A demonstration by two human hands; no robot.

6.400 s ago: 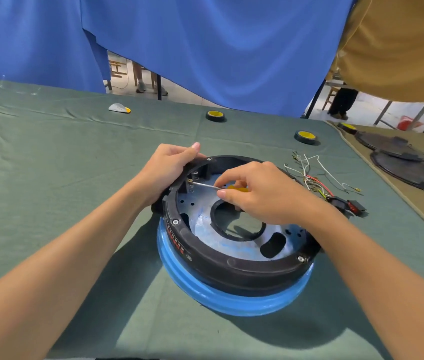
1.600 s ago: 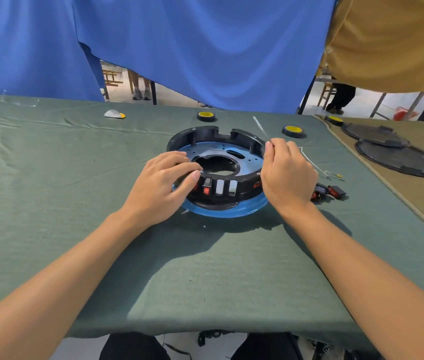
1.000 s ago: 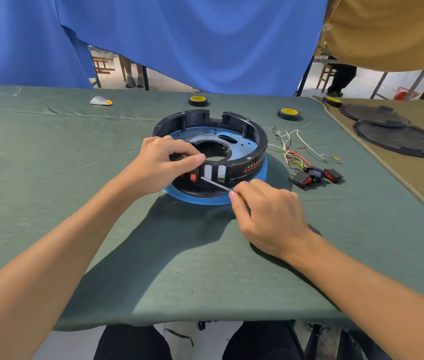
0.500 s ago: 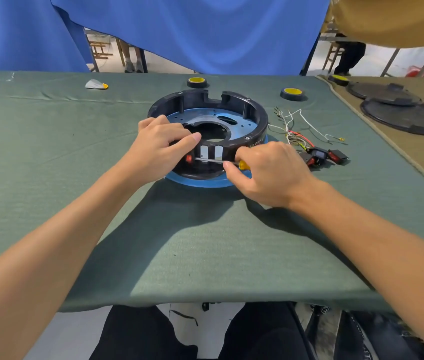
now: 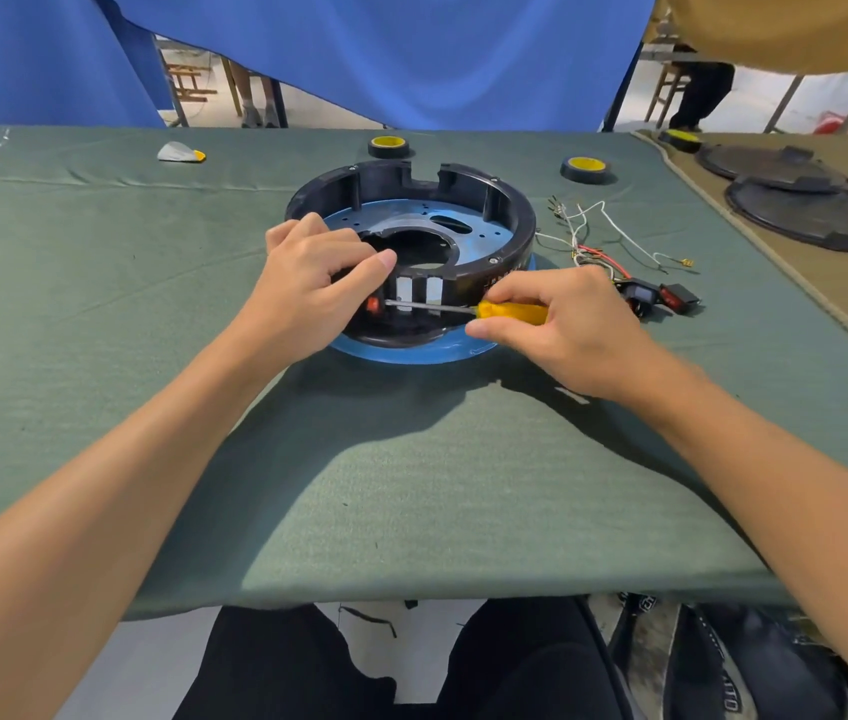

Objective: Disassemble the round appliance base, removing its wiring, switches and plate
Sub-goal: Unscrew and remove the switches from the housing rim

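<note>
My left hand (image 5: 307, 283) is curled over the near left rim of the base (image 5: 510, 220), fingers hooked inside the black ring and thumb laid along its outer wall, so I hold it firmly. My right hand (image 5: 572, 330) pinches the yellow handle of the screwdriver (image 5: 510, 310) between thumb and fingers. Its thin shaft lies almost level across the near wall of the base, and the tip points at a small red switch (image 5: 373, 304) set in that wall, just under my left thumb; I cannot tell whether the tip touches it. The base sits in the middle of the green cloth (image 5: 100, 314) on a blue disc (image 5: 411, 351) that shows below its near edge. The plate (image 5: 474, 232), bluish metal with a large hole, lies inside the ring. Just right of the base lies the loose wiring (image 5: 591, 236), a tangle of white, red and yellow leads, with two black switches (image 5: 671, 299) at its near end, close by my right hand. Two tape rolls (image 5: 585, 169) stand beyond the base, and dark round lids (image 5: 816, 220) rest far right on a tan cloth.
</note>
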